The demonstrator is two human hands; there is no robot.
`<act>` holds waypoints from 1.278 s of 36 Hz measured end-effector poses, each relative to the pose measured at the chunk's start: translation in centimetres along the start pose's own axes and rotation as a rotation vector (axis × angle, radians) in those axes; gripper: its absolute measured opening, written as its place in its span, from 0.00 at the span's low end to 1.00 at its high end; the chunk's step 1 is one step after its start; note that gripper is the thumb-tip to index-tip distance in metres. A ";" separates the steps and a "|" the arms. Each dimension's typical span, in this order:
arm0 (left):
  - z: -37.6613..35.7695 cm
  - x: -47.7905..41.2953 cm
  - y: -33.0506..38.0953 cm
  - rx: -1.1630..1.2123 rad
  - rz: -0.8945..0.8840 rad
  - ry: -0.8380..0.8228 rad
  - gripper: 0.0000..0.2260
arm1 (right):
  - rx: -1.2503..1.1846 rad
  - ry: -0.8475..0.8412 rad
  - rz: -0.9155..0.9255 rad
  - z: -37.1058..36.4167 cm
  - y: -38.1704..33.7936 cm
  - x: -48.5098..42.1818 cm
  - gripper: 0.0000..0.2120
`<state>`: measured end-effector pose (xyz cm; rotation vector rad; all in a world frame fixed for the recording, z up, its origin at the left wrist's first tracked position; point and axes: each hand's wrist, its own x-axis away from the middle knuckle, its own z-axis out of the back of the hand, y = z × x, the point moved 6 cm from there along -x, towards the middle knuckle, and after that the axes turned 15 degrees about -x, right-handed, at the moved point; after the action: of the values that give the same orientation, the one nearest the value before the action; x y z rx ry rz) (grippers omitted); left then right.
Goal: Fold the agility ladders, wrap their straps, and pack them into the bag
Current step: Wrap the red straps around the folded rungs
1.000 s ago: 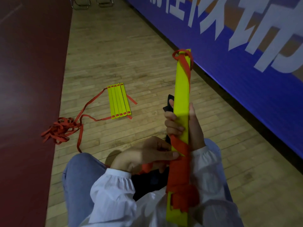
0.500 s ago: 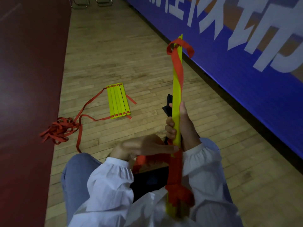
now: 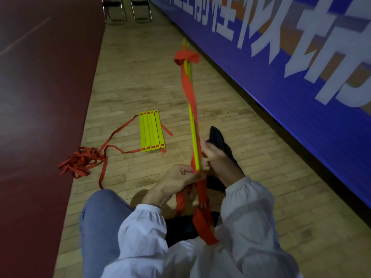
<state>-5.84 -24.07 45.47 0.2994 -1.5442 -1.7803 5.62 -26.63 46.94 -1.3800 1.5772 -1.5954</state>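
Note:
A folded yellow ladder bundle [image 3: 194, 135] stands nearly upright in front of me, seen edge-on, with an orange strap [image 3: 188, 87] spiralling up it to a loop near the top. My right hand [image 3: 215, 159] grips the bundle at its middle. My left hand [image 3: 178, 177] pinches the strap against the bundle just below. More strap is wound thick around the lower end [image 3: 203, 225]. A second folded ladder [image 3: 152, 131] lies flat on the floor, its loose strap trailing to a tangled heap [image 3: 81, 162]. A black bag [image 3: 219, 142] lies behind my right hand.
I sit on a wooden floor [image 3: 140, 77] with my knee [image 3: 100, 213] in jeans at the lower left. A dark red court surface [image 3: 40, 97] runs along the left. A blue banner wall [image 3: 301, 87] bounds the right. Two metal chairs [image 3: 126, 11] stand far back.
The bundle has turned from showing its flat face to edge-on and tilted left at the top. My left hand has carried the strap around the bundle's middle.

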 end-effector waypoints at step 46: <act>5.4 0.9 -0.3 0.159 0.202 0.313 0.14 | 0.620 0.253 0.108 0.0 0.6 2.2 0.17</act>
<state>-9.88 -20.60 46.76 0.4597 -1.4364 -1.3846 4.65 -28.65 47.03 -0.7734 1.1046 -2.0170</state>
